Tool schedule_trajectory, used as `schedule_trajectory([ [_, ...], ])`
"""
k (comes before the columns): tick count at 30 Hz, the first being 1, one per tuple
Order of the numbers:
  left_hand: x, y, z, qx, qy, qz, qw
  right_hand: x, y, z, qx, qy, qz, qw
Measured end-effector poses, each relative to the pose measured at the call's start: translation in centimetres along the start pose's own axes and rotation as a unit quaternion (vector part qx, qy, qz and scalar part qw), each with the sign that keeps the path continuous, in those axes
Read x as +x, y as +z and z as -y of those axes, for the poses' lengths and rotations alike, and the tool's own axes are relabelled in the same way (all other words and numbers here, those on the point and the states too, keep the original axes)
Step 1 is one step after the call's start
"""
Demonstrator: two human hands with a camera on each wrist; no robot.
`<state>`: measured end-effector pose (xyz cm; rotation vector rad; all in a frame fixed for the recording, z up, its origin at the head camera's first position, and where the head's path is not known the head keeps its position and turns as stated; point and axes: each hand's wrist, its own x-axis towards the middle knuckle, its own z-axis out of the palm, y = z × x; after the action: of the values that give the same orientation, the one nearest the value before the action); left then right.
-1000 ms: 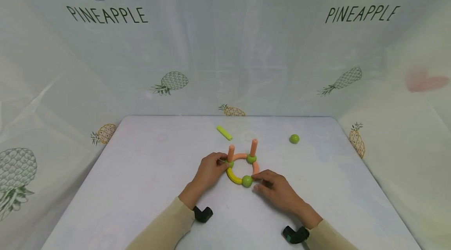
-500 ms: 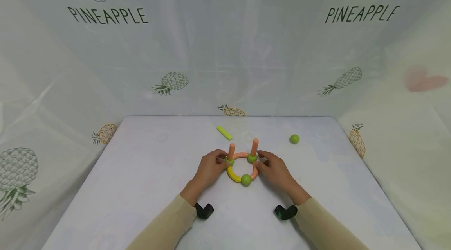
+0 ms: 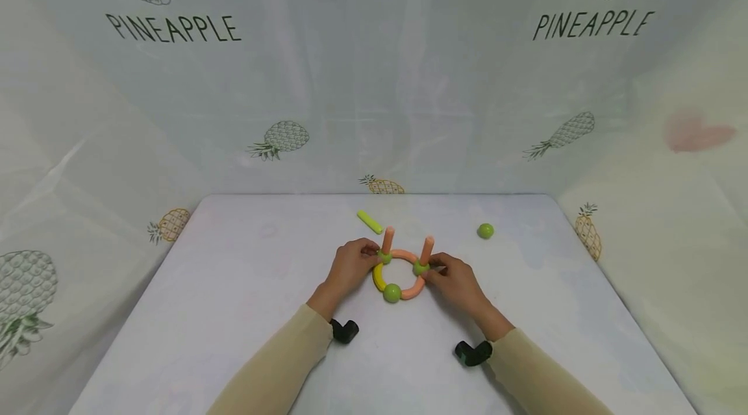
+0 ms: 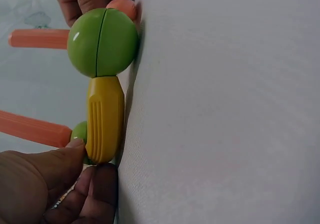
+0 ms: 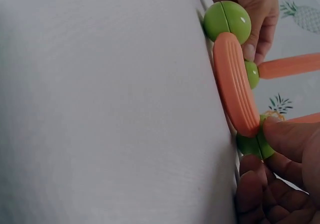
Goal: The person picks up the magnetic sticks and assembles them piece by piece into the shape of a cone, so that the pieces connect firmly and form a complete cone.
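Observation:
A ring of curved rods, one yellow rod and two orange, lies on the table, joined by green balls. The front ball is untouched. Two straight orange rods rise from the back balls. My left hand pinches the back-left ball between thumb and fingers. With my right hand I pinch the back-right ball. Seen from the right wrist, a ribbed curved orange rod links the front ball to the one at my right thumb.
Behind the ring lies a loose lime-green stick. One more green ball sits apart at the back right of the white table. A pineapple-print curtain hangs behind the table.
My right hand has moved from the front of the ring to the back-right ball. The ring has turned clockwise, its front ball shifting left, while my left hand went slightly back with it.

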<state>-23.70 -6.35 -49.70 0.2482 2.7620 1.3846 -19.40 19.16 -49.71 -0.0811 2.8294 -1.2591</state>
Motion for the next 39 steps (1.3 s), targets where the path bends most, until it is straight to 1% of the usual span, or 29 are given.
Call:
schedule_trajectory([
  [5, 0.70, 0.31, -0.27, 0.007, -0.007, -0.001, 1.0000, 0.06, 0.31, -0.38, 0.010, -0.003, -0.015, 0.9998],
  [8, 0.89, 0.41, -0.29, 0.012, -0.007, -0.001, 0.9999, 0.12, 0.51, -0.54, 0.011, -0.008, -0.020, 0.9997],
  [17, 0.98, 0.28, -0.14, 0.000, 0.011, 0.017, 0.9998, 0.04, 0.57, -0.55, 0.006, -0.017, -0.023, 0.9996],
  [22, 0.95, 0.09, -0.15, 0.004, 0.016, 0.026, 0.9995, -0.03, 0.59, -0.32, 0.004, -0.019, -0.024, 0.9995],
  [39, 0.86, -0.47, -0.47, 0.016, 0.004, 0.054, 0.9984, -0.17, 0.67, 0.04, 0.006, -0.005, -0.017, 0.9998],
])
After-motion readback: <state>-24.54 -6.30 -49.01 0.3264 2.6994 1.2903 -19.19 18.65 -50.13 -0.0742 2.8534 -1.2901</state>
